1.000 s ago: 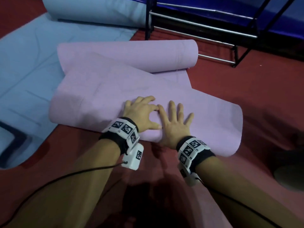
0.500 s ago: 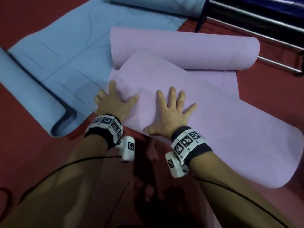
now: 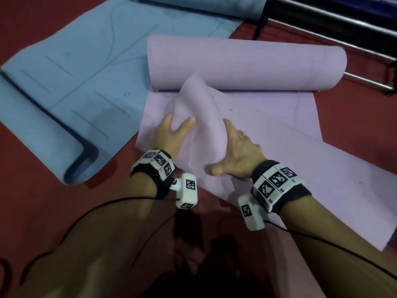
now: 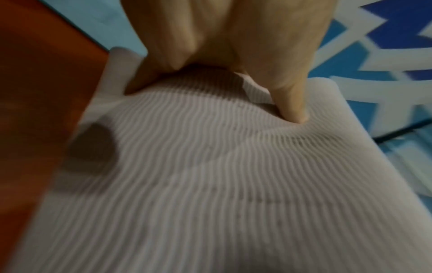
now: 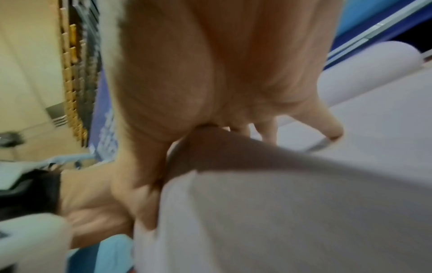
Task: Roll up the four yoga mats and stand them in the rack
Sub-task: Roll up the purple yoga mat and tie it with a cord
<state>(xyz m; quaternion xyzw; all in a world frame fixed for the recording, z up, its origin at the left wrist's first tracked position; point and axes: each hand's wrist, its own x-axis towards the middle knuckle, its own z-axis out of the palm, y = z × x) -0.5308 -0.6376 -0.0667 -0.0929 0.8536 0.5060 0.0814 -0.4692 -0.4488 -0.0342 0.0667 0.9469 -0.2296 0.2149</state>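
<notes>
Both hands, flat half a second ago, now grip the lilac mat (image 3: pixel 268 134): left hand (image 3: pixel 169 134) and right hand (image 3: pixel 238 157) lifting its corner at centre frame; folding it squarely would help.

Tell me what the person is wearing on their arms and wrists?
Both arms are bare, with no sleeves. The left wrist and right wrist each wear a black band covered with white blocks printed with black square patterns. A small white camera box hangs under each wrist, and a thin black cable trails back.

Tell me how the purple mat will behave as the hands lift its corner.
Probably floppy: the purple mat already buckles into a soft peak between the left hand and right hand. Likely grippy, given its ribbed underside. Its rolled far end may roll.
</notes>
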